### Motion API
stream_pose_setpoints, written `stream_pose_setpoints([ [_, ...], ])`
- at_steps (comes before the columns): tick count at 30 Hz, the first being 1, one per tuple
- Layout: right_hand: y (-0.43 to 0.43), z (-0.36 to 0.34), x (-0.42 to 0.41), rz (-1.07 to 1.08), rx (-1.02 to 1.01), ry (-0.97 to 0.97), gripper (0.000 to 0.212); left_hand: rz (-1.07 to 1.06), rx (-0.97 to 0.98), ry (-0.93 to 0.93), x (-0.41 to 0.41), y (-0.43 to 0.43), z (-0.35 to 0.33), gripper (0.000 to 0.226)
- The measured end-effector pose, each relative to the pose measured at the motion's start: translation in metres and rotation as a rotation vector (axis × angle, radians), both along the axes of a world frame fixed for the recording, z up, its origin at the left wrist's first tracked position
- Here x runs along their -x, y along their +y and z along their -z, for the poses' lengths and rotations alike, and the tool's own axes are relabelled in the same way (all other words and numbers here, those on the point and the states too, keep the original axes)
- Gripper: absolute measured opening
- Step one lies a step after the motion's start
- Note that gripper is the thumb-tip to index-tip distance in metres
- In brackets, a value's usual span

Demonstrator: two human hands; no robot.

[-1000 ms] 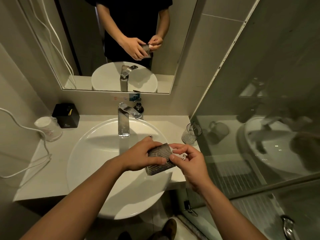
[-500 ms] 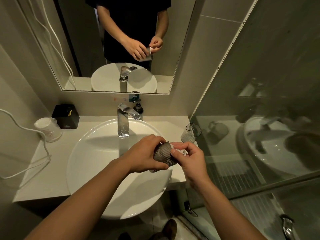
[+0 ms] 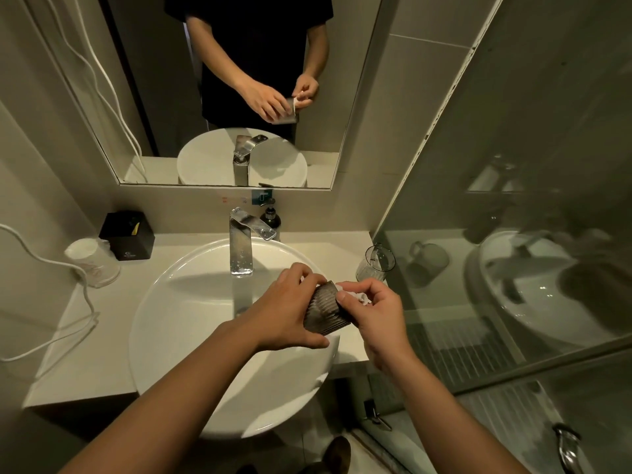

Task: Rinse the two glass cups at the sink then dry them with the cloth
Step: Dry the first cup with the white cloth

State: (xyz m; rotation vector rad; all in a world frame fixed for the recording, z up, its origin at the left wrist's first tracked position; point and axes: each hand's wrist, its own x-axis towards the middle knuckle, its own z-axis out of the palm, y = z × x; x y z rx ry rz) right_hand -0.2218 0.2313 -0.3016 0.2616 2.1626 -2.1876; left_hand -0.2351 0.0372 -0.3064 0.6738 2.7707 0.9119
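Two hands meet above the right rim of the sink [image 3: 164,330]. The left hand [image 3: 290,313] has its grip wrapped round a dark ribbed glass cup [image 3: 325,313], held tilted in the air. The right hand [image 3: 376,316] keeps its grip closed on a white cloth [image 3: 357,296], pinching it against the cup's upper end. Just beyond, the second glass cup [image 3: 374,266] stands upright on the counter [image 3: 102,336], beside the glass partition [image 3: 513,302]. Farther back are the faucet [image 3: 241,249], a soap bottle [image 3: 272,218], a black box [image 3: 127,236] and the mirror [image 3: 342,63].
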Motion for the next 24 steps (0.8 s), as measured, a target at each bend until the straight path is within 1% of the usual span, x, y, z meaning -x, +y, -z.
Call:
stream_pose_setpoints([
  [2,-0.001,0.0,0.001,0.003,0.006,0.001,0.012,-0.014,-0.004,0.025,0.002,0.0,0.001,0.093],
  [4,-0.001,-0.003,0.001,-0.027,0.002,0.003,0.014,-0.022,-0.035,-0.001,0.003,-0.001,-0.001,0.089],
  [9,0.005,-0.005,0.0,-0.149,-0.037,0.019,0.027,-0.03,-0.135,-0.148,0.004,-0.006,-0.004,0.078],
  [14,0.011,-0.009,-0.001,-0.265,-0.013,0.03,0.018,0.007,-0.187,-0.303,0.006,-0.017,-0.004,0.075],
  [16,0.013,-0.013,0.0,-0.285,-0.015,0.038,0.023,0.012,-0.258,-0.376,0.005,-0.022,-0.002,0.069],
  [18,0.015,-0.021,0.002,-0.253,-0.04,0.072,0.032,-0.017,-0.347,-0.438,0.004,-0.025,0.0,0.064],
  [20,0.019,-0.032,0.005,-0.181,-0.084,0.144,0.037,-0.065,-0.394,-0.465,0.004,-0.027,0.002,0.062],
  [21,0.022,-0.037,0.007,-0.135,-0.127,0.188,0.035,-0.095,-0.399,-0.463,0.003,-0.029,0.004,0.064],
  [24,0.036,-0.058,0.014,0.03,-0.265,0.297,0.019,-0.247,-0.377,-0.391,0.002,-0.032,0.008,0.072],
])
